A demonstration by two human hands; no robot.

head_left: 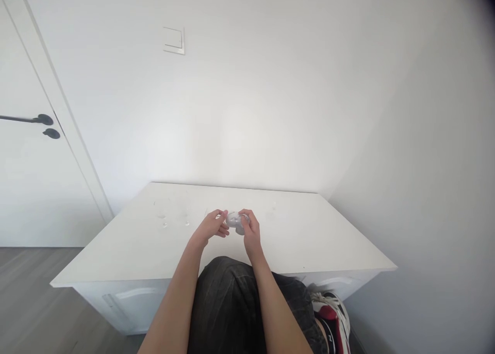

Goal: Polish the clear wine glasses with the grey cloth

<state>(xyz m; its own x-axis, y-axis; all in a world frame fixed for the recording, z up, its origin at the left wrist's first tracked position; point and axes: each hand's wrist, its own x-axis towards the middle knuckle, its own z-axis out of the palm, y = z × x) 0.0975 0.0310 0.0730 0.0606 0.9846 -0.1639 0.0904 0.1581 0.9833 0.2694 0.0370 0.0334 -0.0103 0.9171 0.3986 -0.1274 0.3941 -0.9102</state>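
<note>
A small clear, shiny thing with rounded, ring-like parts (234,220) is held just above the white cabinet top (309,240); its exact kind I cannot make out. My right hand (251,230) grips it from the right, thumb in front and fingers behind. At its left edge, the thumb and forefinger of my left hand (214,225) pinch together, while the other fingers curl loosely below. Farther left on the top are small transparent pieces (164,224), faint and hard to make out. Another faint clear bit (274,205) lies toward the back right.
A white wall (247,101) with a light switch (174,39) rises behind the cabinet. On the left is a white door with a black handle (34,119). My knee in dark trousers (228,302) is against the front edge; a red and white shoe (332,313) shows lower right.
</note>
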